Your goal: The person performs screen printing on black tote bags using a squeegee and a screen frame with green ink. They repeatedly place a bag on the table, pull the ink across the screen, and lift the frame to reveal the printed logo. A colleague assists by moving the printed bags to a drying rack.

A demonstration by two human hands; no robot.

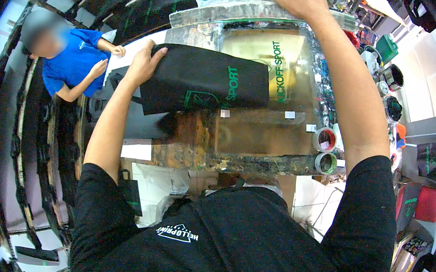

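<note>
My left hand (143, 65) grips the left edge of a black fabric bag (198, 73), its thumb on top. Green printing shows on the bag's face, and its right end hangs over the printing board. My right hand (298, 0) reaches far forward, past a pale, ink-stained frame bar (262, 18). A digit of it stretches out to the left; the rest is cut off by the upper edge, and I see nothing held in it. A yellowish board (289, 64) with green lettering lies under the bag's right end.
A co-worker in a blue shirt (77, 60) stands at the left, beside black racks (22, 131) with more dark pieces. Two tape rolls (325, 163) sit on the worktable's right edge. Ink pots (391, 77) and a green container (386, 49) are at the far right.
</note>
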